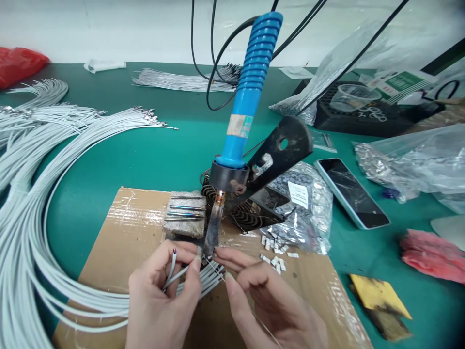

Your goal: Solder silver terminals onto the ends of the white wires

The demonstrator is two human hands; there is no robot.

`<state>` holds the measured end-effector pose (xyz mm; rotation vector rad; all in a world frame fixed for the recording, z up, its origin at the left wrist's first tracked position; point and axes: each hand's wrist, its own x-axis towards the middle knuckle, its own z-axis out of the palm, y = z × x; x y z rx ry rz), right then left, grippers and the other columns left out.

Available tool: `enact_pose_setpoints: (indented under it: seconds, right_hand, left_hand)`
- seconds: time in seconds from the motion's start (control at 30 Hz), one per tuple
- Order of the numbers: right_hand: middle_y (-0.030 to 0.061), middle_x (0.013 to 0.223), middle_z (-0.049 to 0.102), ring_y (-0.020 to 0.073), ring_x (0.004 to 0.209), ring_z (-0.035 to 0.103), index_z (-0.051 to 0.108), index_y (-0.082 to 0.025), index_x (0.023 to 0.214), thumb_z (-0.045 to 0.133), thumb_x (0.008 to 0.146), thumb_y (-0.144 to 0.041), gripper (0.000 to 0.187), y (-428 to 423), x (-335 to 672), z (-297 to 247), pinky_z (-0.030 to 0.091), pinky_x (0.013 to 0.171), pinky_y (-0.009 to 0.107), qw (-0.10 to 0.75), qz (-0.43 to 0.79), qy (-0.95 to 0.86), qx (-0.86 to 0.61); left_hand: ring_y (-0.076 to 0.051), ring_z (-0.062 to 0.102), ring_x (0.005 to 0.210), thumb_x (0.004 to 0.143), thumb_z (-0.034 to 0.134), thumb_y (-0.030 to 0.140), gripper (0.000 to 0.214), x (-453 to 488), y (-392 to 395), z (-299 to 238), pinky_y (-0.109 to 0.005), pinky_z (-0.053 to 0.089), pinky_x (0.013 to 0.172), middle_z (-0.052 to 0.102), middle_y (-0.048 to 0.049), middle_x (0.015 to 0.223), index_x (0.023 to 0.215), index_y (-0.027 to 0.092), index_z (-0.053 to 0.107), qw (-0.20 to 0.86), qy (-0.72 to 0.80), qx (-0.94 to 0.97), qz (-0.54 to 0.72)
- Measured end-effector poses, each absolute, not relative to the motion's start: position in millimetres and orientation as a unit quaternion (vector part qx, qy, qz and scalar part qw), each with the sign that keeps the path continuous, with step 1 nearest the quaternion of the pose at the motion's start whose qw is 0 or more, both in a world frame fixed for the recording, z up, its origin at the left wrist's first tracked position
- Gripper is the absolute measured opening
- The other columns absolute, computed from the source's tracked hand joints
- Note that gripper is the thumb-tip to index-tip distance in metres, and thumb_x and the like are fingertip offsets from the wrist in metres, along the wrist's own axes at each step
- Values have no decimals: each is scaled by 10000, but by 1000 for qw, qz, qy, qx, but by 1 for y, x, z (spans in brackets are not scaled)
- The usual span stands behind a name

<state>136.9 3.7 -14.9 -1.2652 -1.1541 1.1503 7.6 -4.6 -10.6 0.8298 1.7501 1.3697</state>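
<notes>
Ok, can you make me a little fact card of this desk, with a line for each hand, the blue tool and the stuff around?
Left hand: pinching a white cable
Right hand: holding a thin wire
Blue tool: soldering iron, tip down by the fingertips, in a black holder
Under the hands: cardboard on a green table
Left side: bundles of white cables
Right side: phone, yellow pad with dark marks

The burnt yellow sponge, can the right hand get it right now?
Probably yes: only cardboard and green table seem to lie between the right hand and the yellow sponge, though it might have to let go of the thin wire first.
</notes>
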Motion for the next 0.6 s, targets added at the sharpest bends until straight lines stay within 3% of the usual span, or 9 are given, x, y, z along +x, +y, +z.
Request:
enact_pose_setpoints:
  seconds: [0.27, 0.6]
  right_hand:
    - [67, 1045, 824, 215, 953, 802, 660, -236, 677, 704, 854, -149, 202, 3, 138, -15, 638, 869, 260, 507, 473, -497, -522]
    - [72, 1053, 827, 223, 975, 803, 648, -235, 680, 678, 873, -155, 211, 3, 138, -17, 631, 860, 253, 502, 454, -520, -521]
  left_hand:
    - [-129, 719, 568, 794, 719, 116, 124, -3, -10, -19, -160, 554, 497, 791, -24, 848, 715, 211, 729, 404, 656, 366, 522]
    - [-124, 706, 570, 739, 742, 106, 134, 3, -6, -12, -143, 536, 498, 775, -5, 775, 659, 211, 719, 388, 670, 352, 526]
